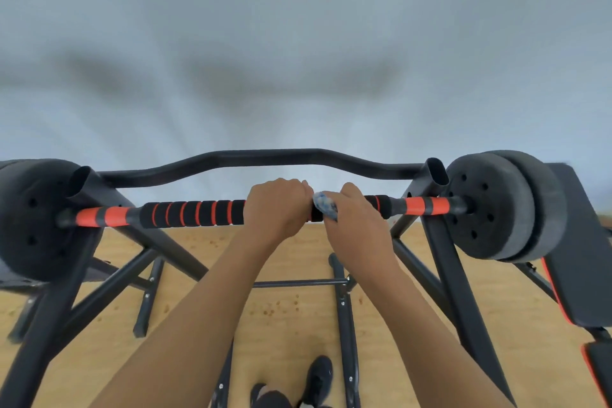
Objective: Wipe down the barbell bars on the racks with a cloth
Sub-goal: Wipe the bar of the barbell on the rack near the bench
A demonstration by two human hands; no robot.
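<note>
Barbell bar (195, 213) lies level across the two uprights of the black rack (453, 275), in the middle of the view, with a dark weight plate (496, 205) on its right end and another plate (29, 219) on its left end. The bar has a black foam grip with thin orange rings, and orange sections near both ends. The left hand (276, 205) sits on top of the foam grip, its fingers curled together over the bar. Just beside it, the right hand (356, 225) holds a small blue and white cloth (326, 207) against the bar; its fingers are closed around the cloth, and only a little of the cloth shows between the two hands. Behind the bar, a curved black crossbar (265, 156) joins the uprights. Below is a light wooden floor (281, 308), and a dark shoe (319, 378) stands on it. A black bench (579, 258) with an orange edge is at the right.
</note>
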